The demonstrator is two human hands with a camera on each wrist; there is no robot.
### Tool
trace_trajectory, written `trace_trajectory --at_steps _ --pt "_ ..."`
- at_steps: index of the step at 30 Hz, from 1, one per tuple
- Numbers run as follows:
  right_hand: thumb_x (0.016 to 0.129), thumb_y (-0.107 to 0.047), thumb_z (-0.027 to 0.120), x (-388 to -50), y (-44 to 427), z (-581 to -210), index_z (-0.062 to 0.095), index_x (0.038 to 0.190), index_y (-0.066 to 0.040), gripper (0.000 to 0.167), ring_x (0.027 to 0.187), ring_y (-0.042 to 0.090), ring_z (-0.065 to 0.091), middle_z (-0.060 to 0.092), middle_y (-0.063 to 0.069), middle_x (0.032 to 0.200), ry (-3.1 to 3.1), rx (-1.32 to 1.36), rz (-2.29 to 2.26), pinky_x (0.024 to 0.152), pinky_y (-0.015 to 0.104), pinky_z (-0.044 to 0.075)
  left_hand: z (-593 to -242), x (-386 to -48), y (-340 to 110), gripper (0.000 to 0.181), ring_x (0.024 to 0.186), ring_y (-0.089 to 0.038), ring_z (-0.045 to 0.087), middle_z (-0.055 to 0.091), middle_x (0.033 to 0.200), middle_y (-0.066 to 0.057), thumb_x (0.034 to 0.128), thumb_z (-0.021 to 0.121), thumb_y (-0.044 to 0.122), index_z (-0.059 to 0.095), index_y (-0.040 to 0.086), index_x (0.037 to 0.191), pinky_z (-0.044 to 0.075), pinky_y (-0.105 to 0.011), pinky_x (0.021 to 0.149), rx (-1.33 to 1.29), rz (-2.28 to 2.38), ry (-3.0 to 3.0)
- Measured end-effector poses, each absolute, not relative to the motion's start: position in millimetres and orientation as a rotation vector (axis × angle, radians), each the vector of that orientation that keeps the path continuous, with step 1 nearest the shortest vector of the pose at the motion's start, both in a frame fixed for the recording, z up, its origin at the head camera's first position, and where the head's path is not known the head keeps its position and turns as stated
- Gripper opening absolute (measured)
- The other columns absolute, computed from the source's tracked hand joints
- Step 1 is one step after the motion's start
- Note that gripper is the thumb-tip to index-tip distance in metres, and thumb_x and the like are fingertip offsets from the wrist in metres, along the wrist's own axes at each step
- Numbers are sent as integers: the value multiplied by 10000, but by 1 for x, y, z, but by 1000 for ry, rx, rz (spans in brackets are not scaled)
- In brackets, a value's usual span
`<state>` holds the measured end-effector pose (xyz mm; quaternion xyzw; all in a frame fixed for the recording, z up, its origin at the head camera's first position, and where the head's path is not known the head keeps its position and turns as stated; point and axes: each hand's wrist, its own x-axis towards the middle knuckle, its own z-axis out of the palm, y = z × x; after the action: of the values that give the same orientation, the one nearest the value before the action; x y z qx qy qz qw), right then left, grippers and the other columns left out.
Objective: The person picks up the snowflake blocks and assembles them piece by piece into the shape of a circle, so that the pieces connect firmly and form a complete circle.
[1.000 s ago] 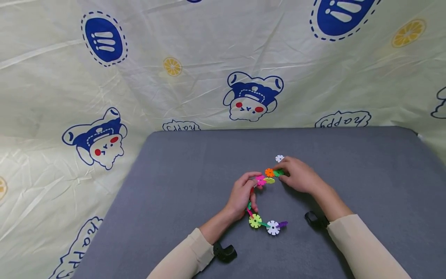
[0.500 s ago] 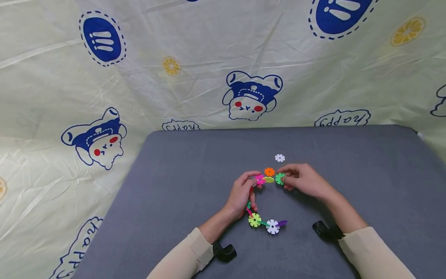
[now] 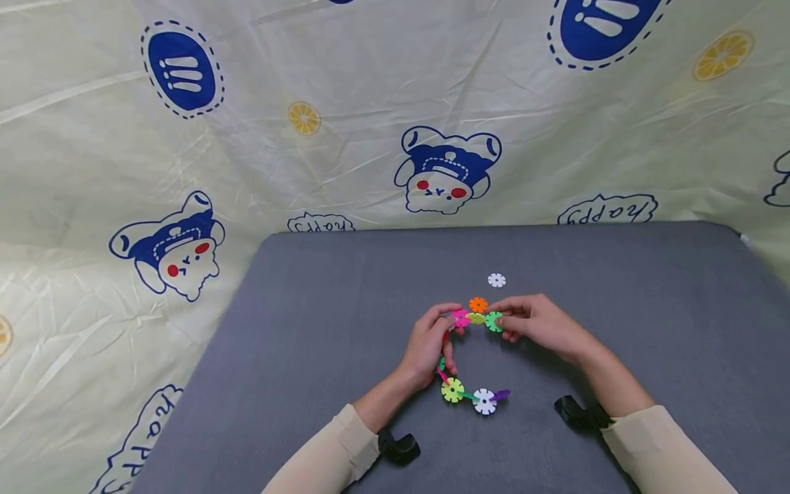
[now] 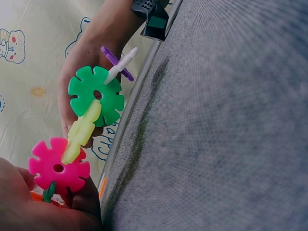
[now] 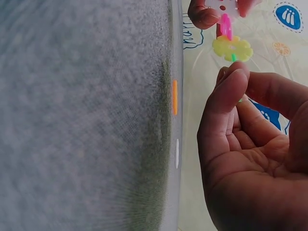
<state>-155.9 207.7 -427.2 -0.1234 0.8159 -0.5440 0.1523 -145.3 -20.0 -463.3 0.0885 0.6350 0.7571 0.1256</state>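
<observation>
My left hand (image 3: 426, 346) holds a chain of notched plastic snowflake discs by its upper part. A pink disc (image 3: 460, 318) and a yellow disc (image 3: 475, 318) stick out to the right of its fingertips. Thumb and fingers of my right hand (image 3: 540, 326) pinch a green disc (image 3: 494, 321), whose edge meets the yellow disc's rim; how deep it sits is hidden. Below the left hand, the chain curves through a lime disc (image 3: 452, 390) and a white disc (image 3: 484, 401) to a purple disc (image 3: 501, 396). In the left wrist view, this lower stretch shows a bright pink disc (image 4: 58, 166).
An orange disc (image 3: 478, 304) lies loose just behind the yellow one. Farther back is a loose white disc (image 3: 496, 280). The grey table (image 3: 333, 295) ends at a printed curtain (image 3: 358, 171).
My right hand has lifted the green disc from beside the orange disc, drawn it back toward me and then brought it left against the yellow disc. The left hand has stayed in place.
</observation>
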Motion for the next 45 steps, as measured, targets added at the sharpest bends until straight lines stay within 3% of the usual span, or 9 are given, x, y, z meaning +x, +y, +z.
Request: trace_trajectory --at_steps 17,36,45 --pt "946 -203 626 -158 208 -432 608 1241 17 368 746 250 614 648 191 909 2347 -361 -1590 662 384 543 -464 -146 -20 354 308 -131 451 566 986 -353 983 482 173 532 15 1296 458 -320 325 293 2206 1834" --pt "931 -128 637 -156 202 -433 628 1194 52 319 685 225 622 661 172 792 2352 -383 -1596 632 338 534 -462 -145 -20 356 315 -138 438 557 951 -310 979 447 170 527 43 1301 455 -326 328 303 2140 1867" --pt "937 -89 620 -156 202 -434 618 1195 66 302 680 242 615 654 172 787 2350 -417 -1579 618 339 532 -461 -143 -21 345 322 -158 419 503 859 -308 1000 416 180 523 66 1308 443 -314 330 336 2117 1865"
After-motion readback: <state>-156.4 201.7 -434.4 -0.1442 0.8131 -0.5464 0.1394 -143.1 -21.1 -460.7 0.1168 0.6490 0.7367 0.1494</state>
